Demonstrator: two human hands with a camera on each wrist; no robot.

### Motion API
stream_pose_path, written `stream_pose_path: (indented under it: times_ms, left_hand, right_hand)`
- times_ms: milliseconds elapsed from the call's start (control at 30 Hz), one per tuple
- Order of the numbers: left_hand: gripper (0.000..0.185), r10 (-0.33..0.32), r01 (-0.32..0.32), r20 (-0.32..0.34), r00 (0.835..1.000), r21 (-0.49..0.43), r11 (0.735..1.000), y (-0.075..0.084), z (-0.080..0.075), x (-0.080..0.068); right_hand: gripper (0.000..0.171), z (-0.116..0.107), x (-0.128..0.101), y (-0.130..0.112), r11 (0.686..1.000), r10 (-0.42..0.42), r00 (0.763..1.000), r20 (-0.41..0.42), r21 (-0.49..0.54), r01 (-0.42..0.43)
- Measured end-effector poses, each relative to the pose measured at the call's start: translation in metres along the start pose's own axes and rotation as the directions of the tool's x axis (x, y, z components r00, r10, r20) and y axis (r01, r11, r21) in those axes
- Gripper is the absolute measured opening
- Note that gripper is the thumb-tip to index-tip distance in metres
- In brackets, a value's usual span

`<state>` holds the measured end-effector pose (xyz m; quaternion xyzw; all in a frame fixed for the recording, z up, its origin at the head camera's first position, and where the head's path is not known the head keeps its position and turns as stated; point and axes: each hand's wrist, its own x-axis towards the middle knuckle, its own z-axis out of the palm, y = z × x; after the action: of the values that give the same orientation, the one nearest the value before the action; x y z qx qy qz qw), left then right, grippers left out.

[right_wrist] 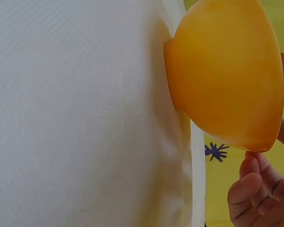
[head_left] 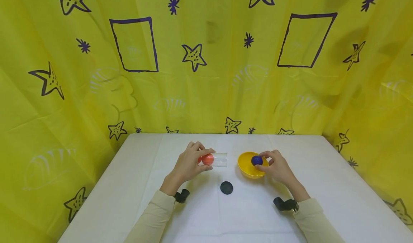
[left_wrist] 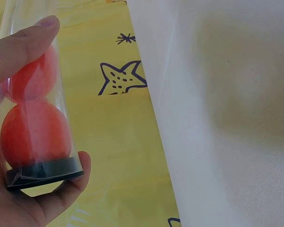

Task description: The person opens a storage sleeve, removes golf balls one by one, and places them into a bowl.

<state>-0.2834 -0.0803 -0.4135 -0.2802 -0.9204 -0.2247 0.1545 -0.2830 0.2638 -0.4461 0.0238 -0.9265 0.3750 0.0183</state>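
My left hand (head_left: 190, 164) grips a clear plastic tube (head_left: 215, 160) that lies on its side above the table, its open end toward the bowl. Inside it are two orange-red balls (left_wrist: 33, 127), resting against a black end cap (left_wrist: 45, 171). My right hand (head_left: 274, 166) pinches a dark blue ball (head_left: 256, 160) over the yellow bowl (head_left: 246, 167). The right wrist view shows the bowl's underside (right_wrist: 227, 75) and curled fingers (right_wrist: 248, 189) beside it. A black round lid (head_left: 226, 187) lies on the white table (head_left: 145, 200) between my hands.
Yellow sheeting with purple stars and rectangles (head_left: 133, 44) walls the table at the back and both sides. The table's left edge (left_wrist: 156, 113) runs close to the tube.
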Motion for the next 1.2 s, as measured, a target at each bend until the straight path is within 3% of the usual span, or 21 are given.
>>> stream_pose_path:
  times_ms: [700, 933, 1200]
  left_hand:
    - [0.050, 0.001, -0.001, -0.010, 1.000, -0.012, 1.000, -0.0014, -0.0004, -0.0004]
    - [0.050, 0.005, -0.005, -0.014, 1.000, -0.006, 1.000, -0.0009, -0.0004, -0.0002]
    - [0.050, -0.003, 0.003, -0.008, 1.000, -0.011, 1.000, -0.0002, -0.0003, -0.0002]
  right_hand:
    - [0.045, 0.0078, -0.0011, 0.0019, 1.000, 0.000, 0.999, 0.034, -0.017, 0.000]
    - [0.029, 0.0076, -0.0017, 0.0018, 1.000, -0.011, 1.000, 0.012, 0.008, 0.011]
    - [0.028, 0.0044, -0.0012, 0.0004, 0.999, -0.046, 0.999, -0.015, -0.006, 0.046]
